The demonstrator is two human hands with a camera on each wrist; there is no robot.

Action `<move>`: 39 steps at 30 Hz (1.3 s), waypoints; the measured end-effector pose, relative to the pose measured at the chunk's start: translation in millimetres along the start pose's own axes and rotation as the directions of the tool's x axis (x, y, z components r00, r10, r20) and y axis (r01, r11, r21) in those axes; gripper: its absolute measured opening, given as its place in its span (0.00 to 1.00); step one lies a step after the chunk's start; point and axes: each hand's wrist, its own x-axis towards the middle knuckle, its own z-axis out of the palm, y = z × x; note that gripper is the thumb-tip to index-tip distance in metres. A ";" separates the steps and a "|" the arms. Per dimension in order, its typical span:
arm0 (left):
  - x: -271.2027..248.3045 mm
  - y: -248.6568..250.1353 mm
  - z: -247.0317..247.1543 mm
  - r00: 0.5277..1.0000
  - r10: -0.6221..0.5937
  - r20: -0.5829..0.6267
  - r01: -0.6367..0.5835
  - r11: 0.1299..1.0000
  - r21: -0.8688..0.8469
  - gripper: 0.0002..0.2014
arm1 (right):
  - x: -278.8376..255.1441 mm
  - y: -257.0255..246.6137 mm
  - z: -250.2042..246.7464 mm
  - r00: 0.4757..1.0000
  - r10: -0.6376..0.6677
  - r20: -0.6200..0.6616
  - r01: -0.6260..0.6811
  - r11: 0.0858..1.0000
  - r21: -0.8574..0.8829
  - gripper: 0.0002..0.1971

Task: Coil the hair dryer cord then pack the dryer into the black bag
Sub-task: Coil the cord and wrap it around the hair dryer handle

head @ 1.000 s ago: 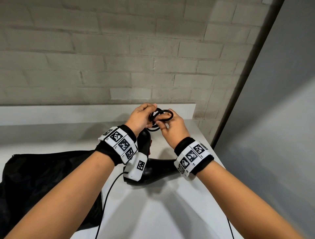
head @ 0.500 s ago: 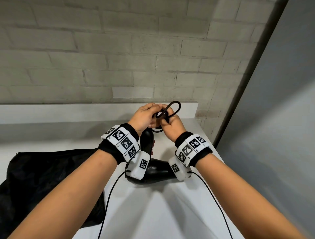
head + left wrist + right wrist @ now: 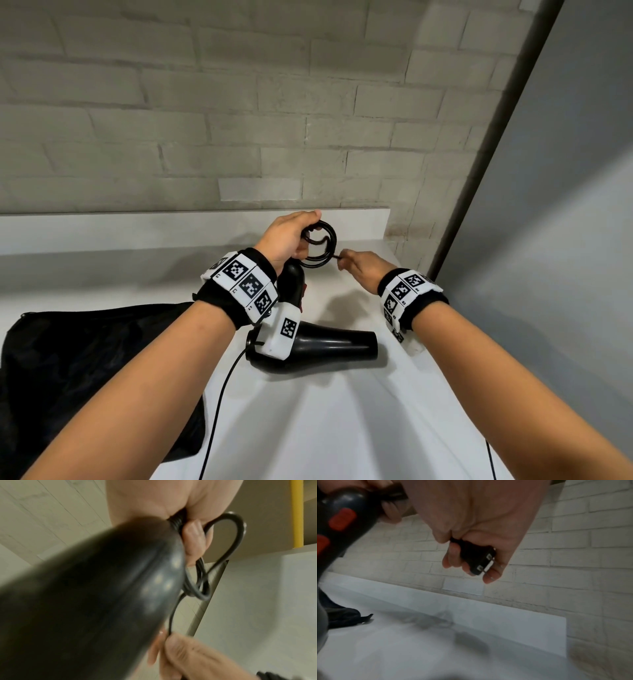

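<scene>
We are holding the hair dryer [image 3: 318, 342] up by the end of its handle, nose pointing right, just over the white counter [image 3: 325, 428]. The cord [image 3: 320, 246] is sitting in a few round loops at the top of the handle. Our left hand [image 3: 287, 238] is the grip on those loops, fingers curled tight around them and the handle end. Just right of the dryer handle, our right hand [image 3: 363, 269] is pinching the plug [image 3: 477, 558], with only a short bit of cord running back to the loops. So we think the coiling is nearly done. The black bag [image 3: 85, 370] is lying left of the dryer on the counter, and the dryer is not in it yet.
</scene>
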 end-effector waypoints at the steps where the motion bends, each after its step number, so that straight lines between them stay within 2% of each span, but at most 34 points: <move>1: -0.4 0.1 -2.3 1.000 0.000 -0.001 0.000 1.000 0.002 0.14 | -1.3 6.2 2.9 0.998 0.055 0.034 -0.054 0.998 -0.020 0.15; 5: -1.3 -1.5 -10.7 0.999 0.027 0.022 -0.027 1.000 0.016 0.11 | -7.7 15.0 12.4 0.973 0.190 0.130 -0.183 0.981 -0.062 0.19; 10: -1.2 -5.4 -7.4 0.996 0.059 0.060 -0.060 0.998 0.024 0.09 | -7.7 -18.9 9.9 0.978 0.161 0.130 -0.148 0.984 -0.101 0.17; 12: -0.6 -5.7 -6.5 0.996 0.053 0.072 -0.056 0.997 0.047 0.10 | -5.8 -29.1 8.8 0.986 0.098 0.134 -0.099 0.995 -0.005 0.12; 14: 0.4 -6.3 -5.7 0.996 0.051 0.073 -0.056 0.996 0.070 0.11 | -4.5 -38.7 5.7 0.991 0.014 0.133 -0.037 0.985 0.171 0.11; 17: 2.3 -7.1 -6.2 0.996 0.071 0.053 -0.075 0.995 0.063 0.11 | -4.5 -49.4 -3.1 0.996 -0.090 0.020 0.067 0.859 0.508 0.15; 19: 2.9 -7.0 -8.1 0.996 0.080 0.038 -0.082 0.996 0.040 0.11 | -5.0 -50.8 -8.8 0.994 -0.101 -0.029 0.096 0.767 0.635 0.16; 21: 2.6 -6.3 -10.5 0.997 0.069 0.039 -0.070 0.997 0.012 0.11 | -5.1 -49.0 -11.0 0.994 -0.104 -0.038 0.102 0.726 0.680 0.15; 23: 1.6 -5.5 -11.3 0.997 0.057 0.050 -0.057 0.998 0.011 0.11 | -6.4 -45.3 -13.1 0.994 -0.082 -0.068 0.107 0.755 0.647 0.15; 26: -2.0 -3.1 -8.3 0.994 0.050 0.094 -0.054 0.998 0.039 0.10 | -9.5 -46.4 -22.2 0.990 -0.065 -0.128 0.123 0.848 0.515 0.21; 28: -4.4 -0.9 -4.1 0.988 0.028 0.152 -0.042 0.995 0.088 0.11 | -8.6 -50.2 -32.5 0.981 -0.065 -0.183 0.128 0.925 0.358 0.20; 30: -5.6 0.9 0.5 0.981 -0.005 0.194 -0.024 0.989 0.149 0.12 | -7.0 -54.1 -42.7 0.965 -0.045 -0.257 0.112 0.961 0.252 0.18; 35: -1.6 2.4 10.1 0.988 -0.037 0.148 0.008 0.982 0.186 0.11 | -5.0 -63.0 -57.7 0.889 0.000 -0.457 0.122 0.964 0.237 0.15; 39: 2.0 -1.6 13.4 0.989 -0.005 0.146 -0.019 0.986 0.166 0.11 | -8.5 -66.2 -55.5 0.837 0.010 -0.547 0.207 0.920 0.334 0.13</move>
